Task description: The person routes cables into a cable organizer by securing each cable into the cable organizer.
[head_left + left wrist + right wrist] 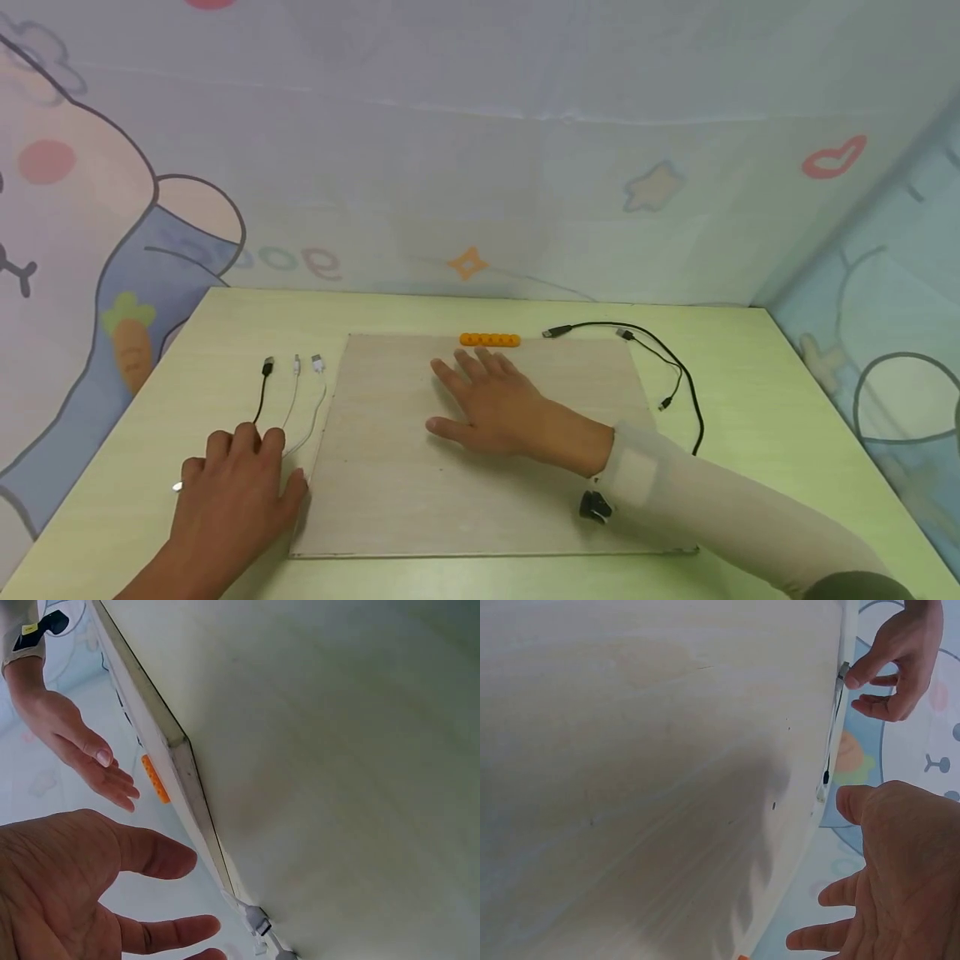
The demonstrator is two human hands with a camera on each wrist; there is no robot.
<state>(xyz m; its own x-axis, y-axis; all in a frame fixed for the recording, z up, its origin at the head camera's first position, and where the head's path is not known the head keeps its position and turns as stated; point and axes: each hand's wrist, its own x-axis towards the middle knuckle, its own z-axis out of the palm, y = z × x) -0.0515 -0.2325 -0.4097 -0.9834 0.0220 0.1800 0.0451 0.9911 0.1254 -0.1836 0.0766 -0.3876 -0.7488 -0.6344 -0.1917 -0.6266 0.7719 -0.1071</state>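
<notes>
My left hand (232, 492) (67, 877) is low over the cables on the left, its fingers slightly bent and apart, gripping nothing. Beyond its fingertips lie a black cable's plug (267, 367) and two white cable plugs (297, 365) (318, 363). A grey-white connector (257, 919) shows near those fingers in the left wrist view; contact is unclear. Spread palm down, my right hand (502, 408) (919, 877) hovers over a pale wooden board (390, 517), holding nothing. Just past its fingertips, an orange strip with several bumps (490, 340) (154, 780) lies at the board's far edge.
Right of the strip, a thick black cable (686, 371) curves around a thinner black one (656, 352). A small silvery end (177, 486) shows left of my left hand. The pale table (480, 575) backs onto a printed cloth (525, 192).
</notes>
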